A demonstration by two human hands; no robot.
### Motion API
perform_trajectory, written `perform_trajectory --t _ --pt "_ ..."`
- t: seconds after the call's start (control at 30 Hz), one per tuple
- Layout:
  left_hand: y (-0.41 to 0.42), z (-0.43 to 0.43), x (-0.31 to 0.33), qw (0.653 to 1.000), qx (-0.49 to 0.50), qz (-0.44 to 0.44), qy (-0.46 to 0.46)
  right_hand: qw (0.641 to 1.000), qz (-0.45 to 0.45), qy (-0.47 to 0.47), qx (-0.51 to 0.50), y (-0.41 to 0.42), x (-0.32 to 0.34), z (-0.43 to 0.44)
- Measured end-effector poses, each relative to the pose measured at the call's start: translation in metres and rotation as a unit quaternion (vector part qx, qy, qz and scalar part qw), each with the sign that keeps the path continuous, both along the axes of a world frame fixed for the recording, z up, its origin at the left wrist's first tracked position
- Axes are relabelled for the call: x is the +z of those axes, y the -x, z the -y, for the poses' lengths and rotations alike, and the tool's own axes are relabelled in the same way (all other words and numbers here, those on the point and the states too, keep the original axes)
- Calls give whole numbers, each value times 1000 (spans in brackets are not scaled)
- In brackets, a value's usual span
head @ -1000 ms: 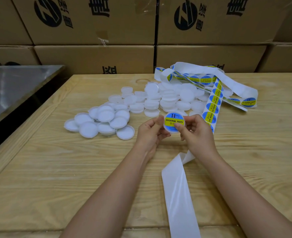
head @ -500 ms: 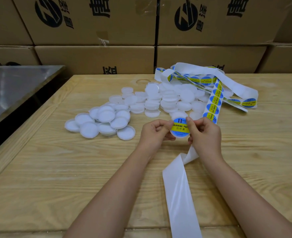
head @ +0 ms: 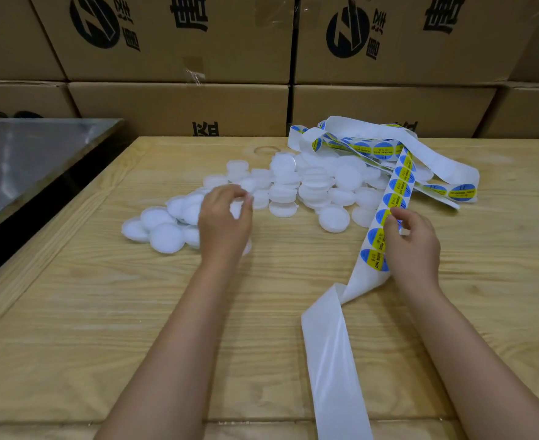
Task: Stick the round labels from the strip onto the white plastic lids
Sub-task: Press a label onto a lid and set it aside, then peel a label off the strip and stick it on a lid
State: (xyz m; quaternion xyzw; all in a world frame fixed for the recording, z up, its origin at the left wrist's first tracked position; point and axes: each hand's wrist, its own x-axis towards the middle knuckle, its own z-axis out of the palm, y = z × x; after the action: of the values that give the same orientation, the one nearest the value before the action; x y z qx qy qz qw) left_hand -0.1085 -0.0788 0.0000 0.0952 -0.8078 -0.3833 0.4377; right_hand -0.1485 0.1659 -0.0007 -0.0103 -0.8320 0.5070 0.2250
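1. Thumb and forefinger of the right hand are clamped on the edge of the label strip, just above the lowest blue-and-yellow round labels. The pinch appears meant to steady the strip for the next peel.
2. At nine o'clock from that pinch, the left hand hovers with its fingers curled over the near cluster of white lids. Motion blur hides whether it holds a lid or nothing, so its grip cannot be told.
3. From the pinch the strip climbs toward twelve o'clock into a loose tangle draped over the far heap of lids. Its bare backing tail trails to six o'clock and off the near edge, probably to keep spent liner clear of the work.
4. Both lots of lids sit between ten and one o'clock on the wooden table, within easy reach of either hand. No finished, labelled lid can be made out.
5. Stacked cardboard boxes wall the scene at twelve o'clock, and a steel surface lies at ten.
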Motion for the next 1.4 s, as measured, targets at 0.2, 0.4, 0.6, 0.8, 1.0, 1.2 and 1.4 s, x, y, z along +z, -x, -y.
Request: perform_trajectory --t 0.2,0.4,0.6,0.8,1.0,1.2,1.4 --pt "-5 40 -10 990 118 68 40 996 87 -26 9 8 -7 -4" --pt "-4 48 -15 975 145 169 -2 985 145 94 -5 14 -12 -5" --pt "-4 34 -10 979 147 97 104 968 192 159 -4 15 -9 -11" --pt "-2 -40 -3 989 -94 1 111 956 188 222 34 11 -5 -9" --pt "-6 -88 -17 967 -244 60 28 937 182 280 106 0 -1 1" --pt "-4 -91 -20 949 -299 95 15 933 159 282 157 -10 6 13" --pt "-2 -88 -20 953 -282 65 88 926 157 286 192 -16 10 18"
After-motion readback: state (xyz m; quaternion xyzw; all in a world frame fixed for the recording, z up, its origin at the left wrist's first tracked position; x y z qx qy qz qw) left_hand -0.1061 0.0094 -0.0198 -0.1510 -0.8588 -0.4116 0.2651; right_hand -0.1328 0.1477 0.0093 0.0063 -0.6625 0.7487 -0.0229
